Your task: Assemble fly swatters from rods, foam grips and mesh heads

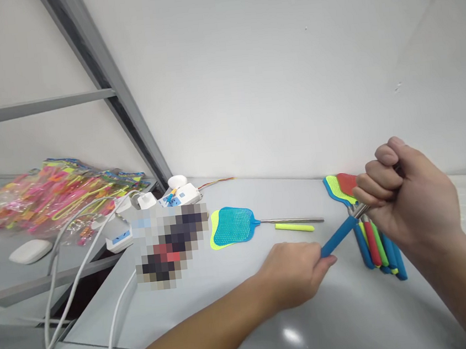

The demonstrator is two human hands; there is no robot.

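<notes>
My left hand (295, 273) is closed round the lower end of a blue handle grip (339, 235). A metal rod (360, 210) runs from the grip up into my right hand (410, 195), which is wrapped in a fist round it. A dark bit of the rod shows between the right fingers and thumb; no swatter head is visible on it. Left of the hands lies a blue fly swatter head (234, 225) on a bare metal rod (294, 220), over a yellow swatter head (215, 240). Beside that rod is a loose yellow grip (294, 227).
Several fly swatters with coloured grips (372, 246) are piled behind my right hand on the grey table (214, 315). Power strips (183, 195) and white cables (70, 269) lie to the left. Bagged colourful items (60, 192) rest on the shelf beyond a metal post (125, 97).
</notes>
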